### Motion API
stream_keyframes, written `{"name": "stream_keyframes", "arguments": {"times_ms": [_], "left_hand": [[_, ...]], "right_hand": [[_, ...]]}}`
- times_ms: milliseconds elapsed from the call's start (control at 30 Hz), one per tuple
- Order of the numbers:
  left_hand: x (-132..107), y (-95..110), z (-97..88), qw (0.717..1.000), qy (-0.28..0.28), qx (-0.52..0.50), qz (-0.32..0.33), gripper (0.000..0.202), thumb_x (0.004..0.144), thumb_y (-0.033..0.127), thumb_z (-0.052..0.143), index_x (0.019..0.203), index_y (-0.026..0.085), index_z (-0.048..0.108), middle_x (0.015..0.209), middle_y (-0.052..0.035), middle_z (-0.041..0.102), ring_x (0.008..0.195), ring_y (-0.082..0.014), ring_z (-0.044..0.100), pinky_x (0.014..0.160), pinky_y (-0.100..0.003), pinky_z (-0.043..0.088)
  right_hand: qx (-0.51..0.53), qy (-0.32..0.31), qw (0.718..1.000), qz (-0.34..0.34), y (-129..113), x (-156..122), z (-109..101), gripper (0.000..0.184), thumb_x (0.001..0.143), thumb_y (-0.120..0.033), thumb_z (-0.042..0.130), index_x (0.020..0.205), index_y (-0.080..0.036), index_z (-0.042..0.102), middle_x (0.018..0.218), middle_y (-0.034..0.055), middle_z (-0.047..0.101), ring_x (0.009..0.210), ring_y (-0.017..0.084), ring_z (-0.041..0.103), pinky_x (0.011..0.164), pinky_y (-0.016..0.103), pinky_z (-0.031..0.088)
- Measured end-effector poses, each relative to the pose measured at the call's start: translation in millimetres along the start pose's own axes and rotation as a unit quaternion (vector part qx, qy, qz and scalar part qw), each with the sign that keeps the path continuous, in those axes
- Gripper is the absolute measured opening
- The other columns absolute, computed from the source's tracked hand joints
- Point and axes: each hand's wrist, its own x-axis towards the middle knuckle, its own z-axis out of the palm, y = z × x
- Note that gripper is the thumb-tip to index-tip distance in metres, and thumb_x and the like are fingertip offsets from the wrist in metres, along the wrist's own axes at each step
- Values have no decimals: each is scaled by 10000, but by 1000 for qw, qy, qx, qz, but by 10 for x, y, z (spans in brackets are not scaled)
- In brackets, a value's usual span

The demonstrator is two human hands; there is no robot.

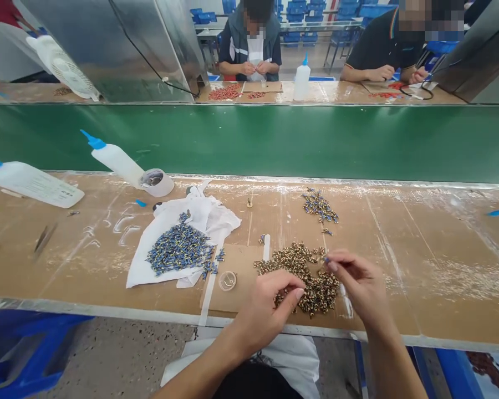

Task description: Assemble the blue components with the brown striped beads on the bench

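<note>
A heap of small brass-coloured parts [305, 271] lies on the brown worktop [399, 249] in front of me. My left hand [270, 307] reaches into its near edge with thumb and fingers pinched together among the parts. My right hand [357, 280] hovers at the heap's right side, fingertips pinched on a tiny blue piece. A bigger pile of blue parts [178, 249] rests on a white cloth [216, 219] to the left. A smaller cluster of blue parts [319, 206] lies behind the brass heap.
Two white squeeze bottles with blue tips [116, 159] [31, 182] and a tape roll [158, 182] lie at the left. A green conveyor belt [274, 138] runs behind the worktop. Two people work across it with red parts. A small round ring [227, 280] sits on a cardboard sheet.
</note>
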Motion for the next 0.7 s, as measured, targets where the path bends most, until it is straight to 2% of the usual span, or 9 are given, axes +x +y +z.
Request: {"name": "stream_keyframes", "arguments": {"times_ms": [100,167,200,267,367,433,500,567,700], "left_hand": [[-177,-18,-79,1000,4,9,-29,198,945,278,479,890,193,649,819,-26,651,765,-156,581,720,-268,450],[-333,-21,-179,999,19,19,-44,204,946,289,479,881,199,650,810,-23,654,754,-156,585,714,-264,454],[-419,-33,-252,998,35,28,-49,198,943,292,486,883,203,652,813,-20,660,758,-155,590,716,-262,456],[-600,-107,-447,992,93,57,-60,173,931,301,513,894,211,656,837,-17,675,782,-159,602,727,-260,460],[-852,-369,-802,961,223,134,-93,158,912,322,540,914,213,655,883,-22,690,807,-176,611,731,-275,463],[-967,-604,-1002,938,273,181,-116,172,916,326,521,937,206,643,848,-22,685,744,-172,605,667,-271,460],[-1010,-821,-1124,933,271,211,-111,180,923,307,496,966,198,632,858,-29,676,733,-170,601,659,-273,466],[-978,-969,-1161,938,239,235,-85,180,925,272,486,1013,198,624,924,-36,662,763,-167,597,717,-289,482],[-786,-1061,-1116,934,184,306,-13,262,894,222,554,1152,234,602,1121,-63,604,1038,-220,540,921,-375,444]], "right_hand": [[-83,66,994,-1,51,483,-109,217,826,-334,682,1003,-209,684,859,55,698,781,180,652,750,332,541],[-95,25,995,3,98,773,-196,424,799,-377,691,1168,-186,604,947,86,703,850,211,669,814,390,546],[-121,19,992,8,131,862,-245,517,778,-397,706,1227,-182,565,970,96,703,869,222,673,849,417,538],[-161,54,985,6,225,887,-347,553,789,-441,679,1257,-180,541,998,112,700,913,242,674,895,452,520],[-183,114,976,38,432,586,-483,523,804,-517,626,1215,-198,576,1015,113,697,933,276,678,873,479,536],[-193,138,969,73,590,278,-545,517,793,-541,627,1181,-200,604,1029,131,698,960,304,673,897,486,526],[-185,161,964,101,736,-12,-578,509,785,-550,627,1155,-200,619,1031,147,699,971,322,671,921,494,515],[-191,201,957,91,851,-223,-585,499,778,-560,626,1112,-191,639,997,157,702,959,331,675,944,498,502],[-243,210,944,75,959,-366,-550,501,777,-596,590,1062,-190,656,931,138,717,910,354,689,915,561,505]]}}
